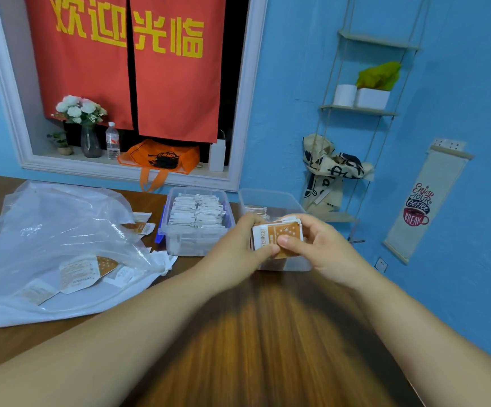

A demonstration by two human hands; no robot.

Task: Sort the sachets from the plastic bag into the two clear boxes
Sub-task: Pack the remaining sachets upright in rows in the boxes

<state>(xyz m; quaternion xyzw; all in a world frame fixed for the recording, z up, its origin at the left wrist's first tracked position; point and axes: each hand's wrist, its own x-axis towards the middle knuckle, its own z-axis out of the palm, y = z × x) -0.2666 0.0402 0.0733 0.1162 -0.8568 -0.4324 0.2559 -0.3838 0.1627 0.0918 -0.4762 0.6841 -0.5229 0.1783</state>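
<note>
A small stack of orange-and-white sachets (279, 235) is held between both hands in front of the right clear box (267, 198). My left hand (238, 245) grips its left side and my right hand (317, 245) pinches its right side with the thumb on top. The right clear box holds a few brownish sachets at its back. To its left, the left clear box (171, 230) is packed with rows of white sachets. A crumpled clear plastic bag (47, 230) lies at the table's left with several sachets (85, 271) inside and at its mouth.
The wooden table (267, 333) stretches toward me under my forearms. Behind the boxes a window ledge holds an orange bag (162, 157), a flower vase (90, 139) and a water bottle (112, 141). A blue wall with a hanging shelf (358, 110) stands on the right.
</note>
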